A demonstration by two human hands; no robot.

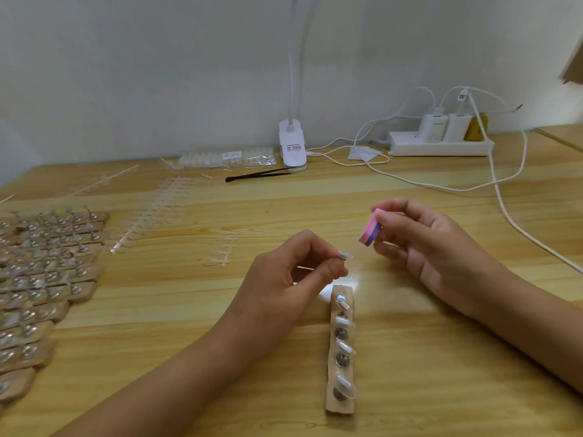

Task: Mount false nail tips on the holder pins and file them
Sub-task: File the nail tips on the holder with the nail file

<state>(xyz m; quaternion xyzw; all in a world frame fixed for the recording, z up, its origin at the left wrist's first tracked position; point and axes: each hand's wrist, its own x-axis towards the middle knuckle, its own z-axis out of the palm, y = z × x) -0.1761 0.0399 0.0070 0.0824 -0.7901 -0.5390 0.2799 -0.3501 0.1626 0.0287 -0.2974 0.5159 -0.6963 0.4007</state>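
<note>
Closest lies the holder [340, 351] on the worktop [441, 357], some pins tipped. My left hand [284, 279] pinches a nail tip [346, 256] just beyond it; my right hand [435, 247] grips the file block [369, 231]. Filing step, I judge: bring block to tip edge.

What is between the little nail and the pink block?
Nothing: in the head view only bare table shows between the nail tip in the left hand and the block in the right hand.
</note>
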